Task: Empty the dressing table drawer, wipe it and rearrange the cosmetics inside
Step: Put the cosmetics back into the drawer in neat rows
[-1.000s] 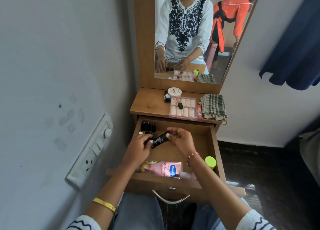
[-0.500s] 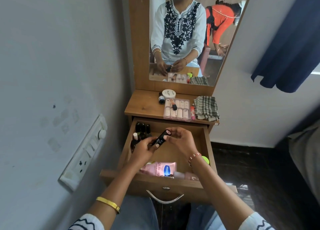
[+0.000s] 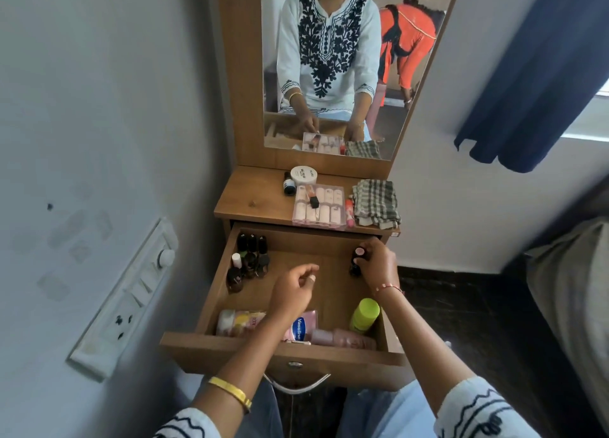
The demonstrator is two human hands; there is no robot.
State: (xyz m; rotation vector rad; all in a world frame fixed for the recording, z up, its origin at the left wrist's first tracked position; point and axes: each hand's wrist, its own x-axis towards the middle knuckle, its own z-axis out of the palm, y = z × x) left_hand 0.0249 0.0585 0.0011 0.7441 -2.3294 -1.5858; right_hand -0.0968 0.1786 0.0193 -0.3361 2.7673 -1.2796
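Toward the drawer's (image 3: 211, 292) back right corner, my right hand (image 3: 375, 266) pinches a dark lipstick tube (image 3: 357, 261) upright, apparently to stand it there, opposite the nail polish bottles (image 3: 249, 259) grouped back left. My left hand (image 3: 293, 289) hovers mid-drawer, fingers loosely curled, empty.

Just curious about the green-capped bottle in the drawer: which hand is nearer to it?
Right. The right hand grips a dark tube directly behind the green-capped bottle, its wrist just above it. The left hand hovers mid-drawer, further to the bottle's left.
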